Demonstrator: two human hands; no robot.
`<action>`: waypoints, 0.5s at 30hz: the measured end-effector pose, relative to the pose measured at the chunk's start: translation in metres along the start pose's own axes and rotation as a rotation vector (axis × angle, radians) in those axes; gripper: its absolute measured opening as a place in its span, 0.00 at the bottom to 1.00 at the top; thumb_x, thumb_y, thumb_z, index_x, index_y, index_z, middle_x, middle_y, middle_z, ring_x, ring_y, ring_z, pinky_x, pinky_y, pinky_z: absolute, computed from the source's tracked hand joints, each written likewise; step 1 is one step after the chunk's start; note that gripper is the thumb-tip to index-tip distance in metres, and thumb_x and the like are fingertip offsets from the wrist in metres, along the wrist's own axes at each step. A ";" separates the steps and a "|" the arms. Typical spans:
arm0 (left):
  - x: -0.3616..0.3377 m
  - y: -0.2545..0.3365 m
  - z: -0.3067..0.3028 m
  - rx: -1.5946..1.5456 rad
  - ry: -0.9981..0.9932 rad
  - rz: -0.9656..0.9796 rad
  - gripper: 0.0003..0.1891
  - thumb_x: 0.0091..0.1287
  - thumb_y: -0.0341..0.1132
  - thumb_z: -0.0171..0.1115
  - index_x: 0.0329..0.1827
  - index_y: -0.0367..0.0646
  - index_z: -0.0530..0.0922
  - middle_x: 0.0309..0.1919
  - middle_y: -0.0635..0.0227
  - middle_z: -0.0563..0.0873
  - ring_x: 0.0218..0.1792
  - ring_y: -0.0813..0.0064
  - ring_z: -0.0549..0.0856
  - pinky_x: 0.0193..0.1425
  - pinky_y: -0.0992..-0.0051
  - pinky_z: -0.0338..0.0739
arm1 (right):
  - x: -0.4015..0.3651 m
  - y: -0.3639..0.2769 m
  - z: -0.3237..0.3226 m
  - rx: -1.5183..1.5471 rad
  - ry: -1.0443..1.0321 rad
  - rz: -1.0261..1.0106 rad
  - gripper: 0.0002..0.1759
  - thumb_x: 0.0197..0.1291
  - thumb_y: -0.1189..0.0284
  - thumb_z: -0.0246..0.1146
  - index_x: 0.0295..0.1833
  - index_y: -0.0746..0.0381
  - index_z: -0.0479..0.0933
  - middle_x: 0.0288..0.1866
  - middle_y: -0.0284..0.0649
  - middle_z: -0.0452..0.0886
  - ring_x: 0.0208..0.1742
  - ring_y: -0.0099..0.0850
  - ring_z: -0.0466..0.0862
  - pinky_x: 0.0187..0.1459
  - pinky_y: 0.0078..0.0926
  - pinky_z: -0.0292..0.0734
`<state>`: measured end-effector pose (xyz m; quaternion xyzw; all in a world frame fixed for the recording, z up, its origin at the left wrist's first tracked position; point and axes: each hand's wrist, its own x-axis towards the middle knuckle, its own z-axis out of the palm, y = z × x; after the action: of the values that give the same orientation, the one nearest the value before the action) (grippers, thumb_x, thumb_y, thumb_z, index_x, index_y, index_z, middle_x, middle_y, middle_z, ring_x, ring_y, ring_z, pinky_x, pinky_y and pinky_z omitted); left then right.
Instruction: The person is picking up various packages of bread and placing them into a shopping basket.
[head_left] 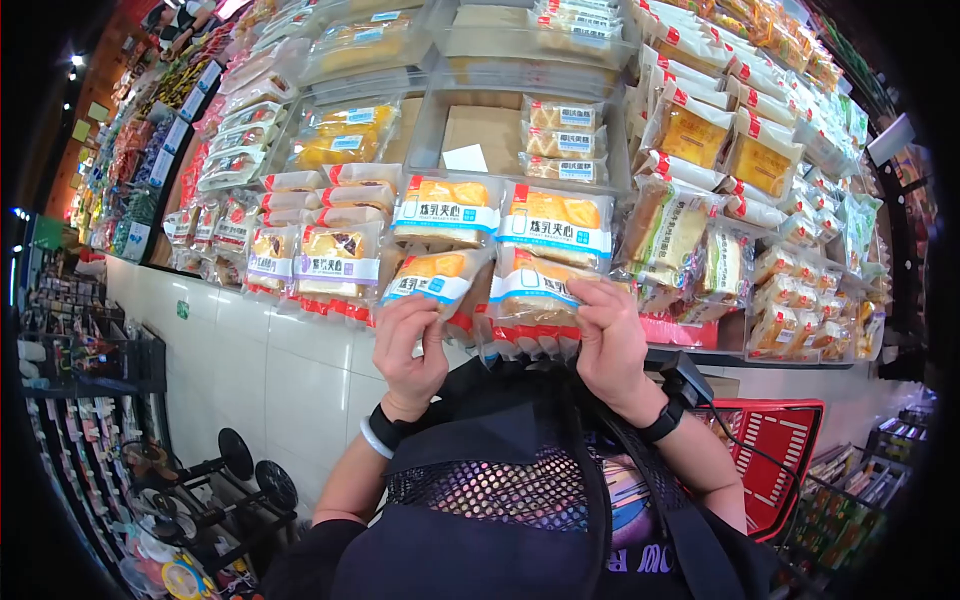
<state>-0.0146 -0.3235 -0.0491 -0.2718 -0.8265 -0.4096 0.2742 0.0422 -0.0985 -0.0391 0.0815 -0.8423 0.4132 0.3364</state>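
At the front edge of the display, my left hand (410,345) is closed, its fingers pinching the lower edge of a bagged cream-filled bread (430,275) with a blue-and-white label. That pack sits slightly tilted. Beside it, my right hand (607,335) has thumb and fingers closed on the right edge of a second bagged bread (530,285) of the same kind. Two more such packs, a left one (447,208) and a right one (555,225), lie just behind. The fingertips of both hands are partly hidden by the clear wrappers.
Purple-labelled bread packs (335,255) stand to the left, and sandwich-like packs (665,235) to the right. Behind are clear bins with cake packs (562,142). A red shopping basket (780,460) is at my right; a black wheeled rack (235,480) stands at lower left.
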 end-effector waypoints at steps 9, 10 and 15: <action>0.002 0.000 -0.003 0.124 -0.278 0.124 0.13 0.44 0.28 0.67 0.35 0.41 0.78 0.37 0.64 0.82 0.44 0.58 0.80 0.50 0.63 0.72 | -0.008 0.000 0.002 -0.397 -0.544 -0.182 0.07 0.53 0.73 0.59 0.39 0.62 0.74 0.54 0.42 0.78 0.60 0.40 0.75 0.66 0.49 0.60; 0.002 -0.001 -0.004 0.140 -0.384 0.125 0.15 0.44 0.32 0.68 0.37 0.42 0.78 0.37 0.64 0.81 0.45 0.57 0.79 0.52 0.61 0.71 | -0.009 -0.001 0.000 -0.320 -0.550 -0.131 0.09 0.53 0.73 0.59 0.40 0.62 0.74 0.55 0.42 0.77 0.60 0.40 0.74 0.66 0.48 0.61; 0.029 0.020 -0.002 0.270 -0.490 0.184 0.27 0.50 0.41 0.68 0.55 0.42 0.78 0.53 0.57 0.76 0.57 0.55 0.73 0.60 0.56 0.66 | -0.008 -0.016 -0.035 -0.140 -0.408 0.059 0.13 0.53 0.76 0.63 0.46 0.64 0.75 0.54 0.46 0.76 0.58 0.44 0.75 0.61 0.40 0.69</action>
<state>-0.0208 -0.3088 -0.0183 -0.3976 -0.8870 -0.1916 0.1359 0.0724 -0.0835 -0.0190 0.1154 -0.9216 0.3381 0.1514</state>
